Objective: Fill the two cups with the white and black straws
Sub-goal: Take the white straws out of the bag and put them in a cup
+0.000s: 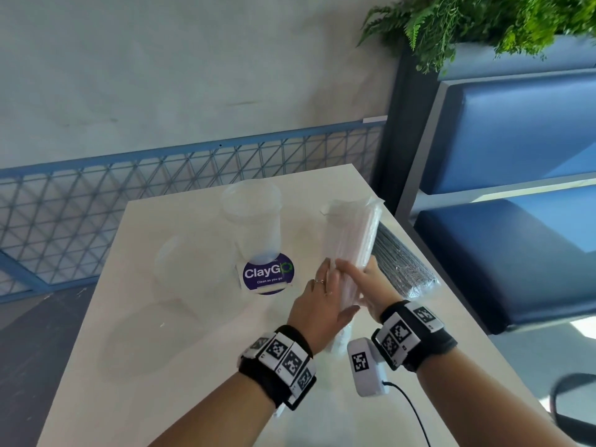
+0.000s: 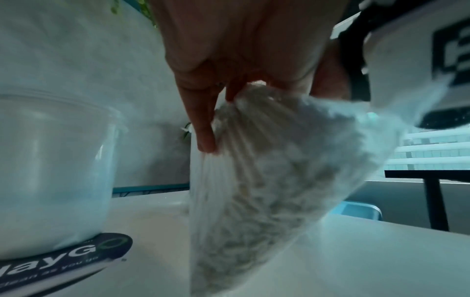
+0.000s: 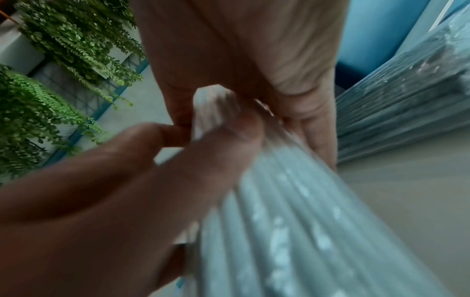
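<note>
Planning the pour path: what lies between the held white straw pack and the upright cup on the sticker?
Only bare table lies between the white straw pack and the upright cup, as the head view shows.

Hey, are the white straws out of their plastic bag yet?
No. The white straws remain inside the plastic bag, which both hands hold tilted above the table.
</note>
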The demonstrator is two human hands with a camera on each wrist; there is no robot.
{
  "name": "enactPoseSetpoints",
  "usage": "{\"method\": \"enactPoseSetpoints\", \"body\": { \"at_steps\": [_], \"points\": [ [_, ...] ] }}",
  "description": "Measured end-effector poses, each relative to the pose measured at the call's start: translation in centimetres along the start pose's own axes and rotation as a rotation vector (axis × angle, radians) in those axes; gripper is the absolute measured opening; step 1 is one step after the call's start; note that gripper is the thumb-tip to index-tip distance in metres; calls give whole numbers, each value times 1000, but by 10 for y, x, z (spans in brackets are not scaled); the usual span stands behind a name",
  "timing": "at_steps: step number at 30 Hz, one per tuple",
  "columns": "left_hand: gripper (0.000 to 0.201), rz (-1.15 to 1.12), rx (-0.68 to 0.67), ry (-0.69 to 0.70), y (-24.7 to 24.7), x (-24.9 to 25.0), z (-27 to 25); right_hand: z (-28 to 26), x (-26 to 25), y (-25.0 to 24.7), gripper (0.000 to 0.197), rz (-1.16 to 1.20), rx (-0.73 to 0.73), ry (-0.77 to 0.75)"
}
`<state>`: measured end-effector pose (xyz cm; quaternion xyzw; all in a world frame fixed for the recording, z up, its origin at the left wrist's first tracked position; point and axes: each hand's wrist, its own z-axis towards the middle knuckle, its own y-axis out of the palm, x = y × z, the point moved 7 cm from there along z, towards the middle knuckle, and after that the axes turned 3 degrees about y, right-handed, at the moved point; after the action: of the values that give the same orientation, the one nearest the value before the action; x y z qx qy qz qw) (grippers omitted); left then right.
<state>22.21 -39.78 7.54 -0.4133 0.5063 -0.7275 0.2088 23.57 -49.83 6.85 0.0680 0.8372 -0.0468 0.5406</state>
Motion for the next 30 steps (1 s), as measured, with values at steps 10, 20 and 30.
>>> {"method": "enactPoseSetpoints", "body": {
  "at_steps": [10,20,30],
  "points": [
    [135,-913,-36,-363,-37,-59,15,-17,8,-6,23,176,-240,30],
    [55,-1000,168,-407,-38,-72,-9,-24,-18,-18,70,-269,133,-543],
    [63,-840,102,-394,-38,-75,-19,-51,-55,-11,26,-694,363,-1095]
  ]
}}
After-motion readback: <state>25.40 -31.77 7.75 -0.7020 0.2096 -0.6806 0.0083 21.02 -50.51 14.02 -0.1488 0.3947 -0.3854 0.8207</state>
